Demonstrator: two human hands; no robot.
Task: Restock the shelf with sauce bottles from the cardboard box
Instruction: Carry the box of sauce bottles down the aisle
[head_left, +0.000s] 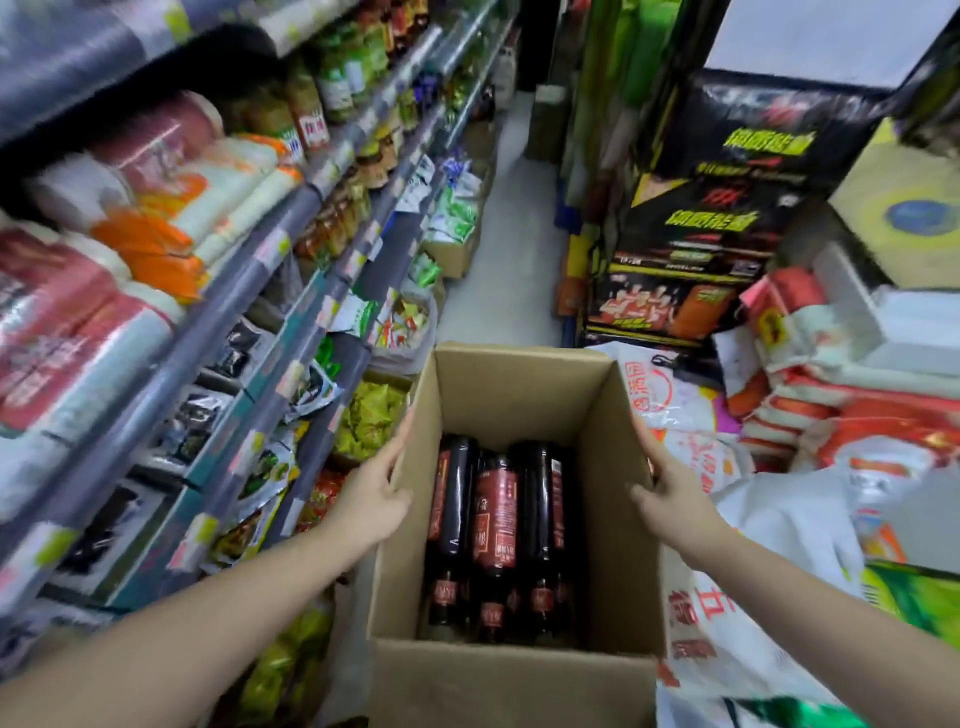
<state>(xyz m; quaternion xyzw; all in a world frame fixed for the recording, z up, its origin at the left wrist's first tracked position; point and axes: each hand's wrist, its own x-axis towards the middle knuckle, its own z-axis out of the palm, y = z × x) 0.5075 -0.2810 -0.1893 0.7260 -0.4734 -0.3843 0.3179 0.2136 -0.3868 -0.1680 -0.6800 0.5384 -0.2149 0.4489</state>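
head cam only: looks forward and down the aisle, close over the open cardboard box (511, 374), shelves (249, 270) left

Open cardboard box (519, 395) holds dark, red-labelled sauce bottles (498, 519), seemingly lying down; shelf (249, 270) stands left.
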